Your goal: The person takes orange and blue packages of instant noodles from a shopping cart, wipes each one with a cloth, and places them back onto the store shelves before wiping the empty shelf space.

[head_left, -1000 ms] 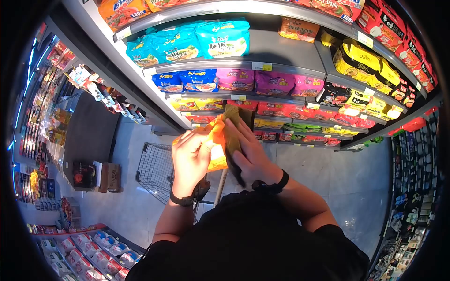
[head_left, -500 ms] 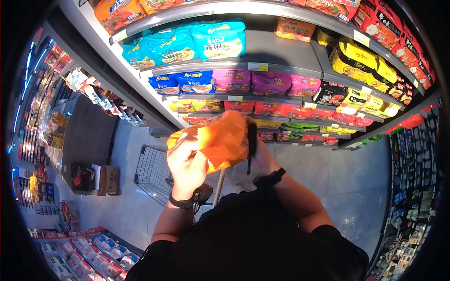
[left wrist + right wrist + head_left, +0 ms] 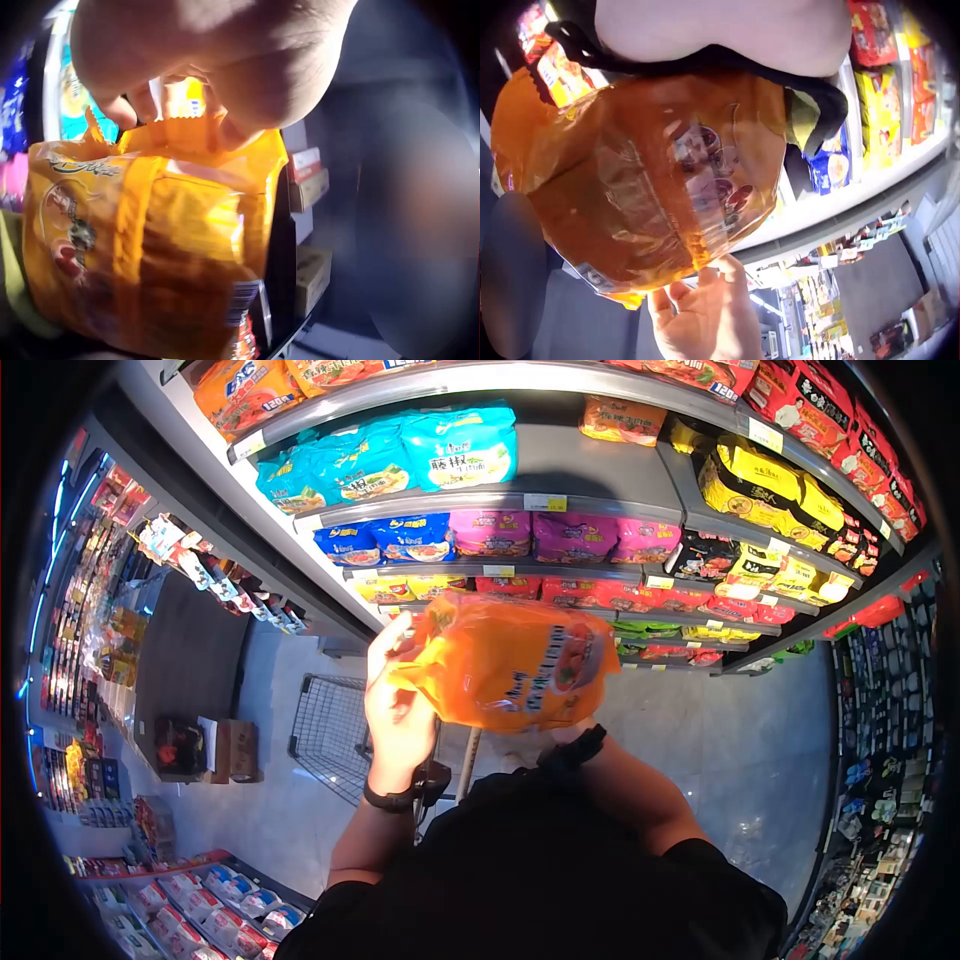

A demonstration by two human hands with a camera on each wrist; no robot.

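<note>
An orange multipack of instant noodles (image 3: pixel 500 670) is held up in front of my body, its printed front with a bowl picture facing up. My left hand (image 3: pixel 395 710) pinches its crimped end, thumb on one side and fingers on the other, as the left wrist view shows. Behind the pack is my right hand (image 3: pixel 720 30), with a black cloth (image 3: pixel 829 112) with an olive side between it and the wrapper. In the head view the pack covers most of that hand, and its fingers are hidden.
Curved store shelves (image 3: pixel 610 480) with noodle packs rise ahead, including teal packs (image 3: pixel 460 450) and purple packs (image 3: pixel 490 535). A wire shopping cart (image 3: pixel 330 730) stands at lower left on the tiled floor. Cardboard boxes (image 3: pixel 237 750) lie farther left.
The orange pack has turned from its narrow edge to show its printed front, and extends farther right. My right hand and the cloth have gone from its side to behind it.
</note>
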